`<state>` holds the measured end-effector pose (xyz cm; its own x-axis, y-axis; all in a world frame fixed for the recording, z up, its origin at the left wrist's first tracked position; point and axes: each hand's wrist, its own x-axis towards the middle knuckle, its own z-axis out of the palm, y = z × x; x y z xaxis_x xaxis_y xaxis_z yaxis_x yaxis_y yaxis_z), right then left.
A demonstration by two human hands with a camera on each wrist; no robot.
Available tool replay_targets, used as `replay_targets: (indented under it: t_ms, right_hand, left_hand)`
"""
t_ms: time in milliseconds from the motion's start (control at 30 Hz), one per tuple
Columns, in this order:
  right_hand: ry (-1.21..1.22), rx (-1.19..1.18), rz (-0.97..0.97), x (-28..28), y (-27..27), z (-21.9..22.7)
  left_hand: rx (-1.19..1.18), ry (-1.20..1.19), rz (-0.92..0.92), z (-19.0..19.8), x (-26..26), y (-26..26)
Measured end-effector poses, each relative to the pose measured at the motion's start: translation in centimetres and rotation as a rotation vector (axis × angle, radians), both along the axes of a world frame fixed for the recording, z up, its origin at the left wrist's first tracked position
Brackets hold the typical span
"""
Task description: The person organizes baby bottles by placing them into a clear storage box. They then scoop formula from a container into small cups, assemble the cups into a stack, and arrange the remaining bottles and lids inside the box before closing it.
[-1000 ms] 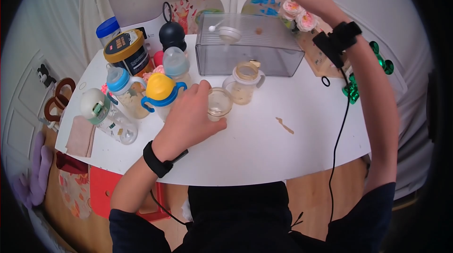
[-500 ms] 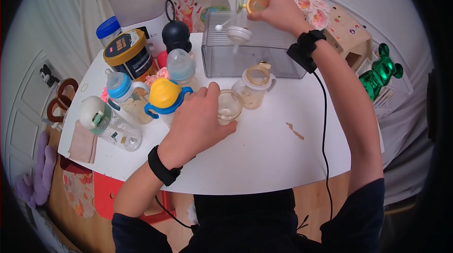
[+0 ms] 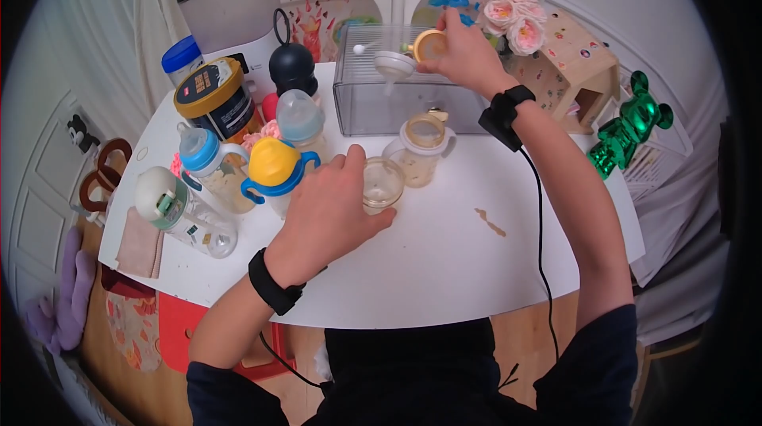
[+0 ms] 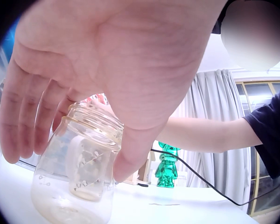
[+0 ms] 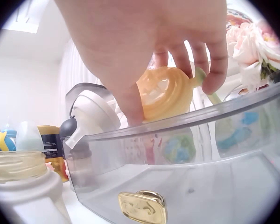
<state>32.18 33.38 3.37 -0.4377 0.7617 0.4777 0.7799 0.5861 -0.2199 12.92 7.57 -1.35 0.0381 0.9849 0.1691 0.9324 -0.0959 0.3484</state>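
Note:
In the head view, my left hand (image 3: 325,208) is around the left side of an uncapped clear bottle (image 3: 382,185) standing on the table. The left wrist view has the thumb beside the clear bottle (image 4: 74,182) and fairly straight fingers across from it; contact is unclear. My right hand (image 3: 475,53) pinches a yellow-orange collar (image 3: 430,46) with a green end, over the ribbed top of a grey transparent box (image 3: 421,100). Close to that collar (image 5: 165,93), a white funnel-shaped part (image 5: 94,114) lies on the box top. An open bottle with white handles (image 3: 418,158) stands before the box.
Left of my left hand are a yellow-topped blue-handled cup (image 3: 274,164), a blue-collared bottle (image 3: 210,160), a white-lidded bottle (image 3: 175,204) and a gold-lidded tub (image 3: 213,96). Pink flowers (image 3: 516,17) and a green figure (image 3: 631,128) are at right. A black cable hangs from my right wrist.
My right hand has come left and down from the upper right with the yellow-orange collar, to just over the box top. My left hand stays around the clear bottle.

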Motion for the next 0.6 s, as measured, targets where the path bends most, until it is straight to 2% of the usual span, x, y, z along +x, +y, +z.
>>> replay_targets:
  t_ms: [433,600]
  right_hand:
    - [-0.004,0.119,0.027,-0.6,-1.5,-0.8]
    - [-0.013,0.067,0.014,-0.1,-2.1,-0.4]
  left_hand:
    - [0.054,0.032,0.032,-0.6,0.2,0.4]
    - [0.033,0.053,0.040,-0.2,0.3,0.4]
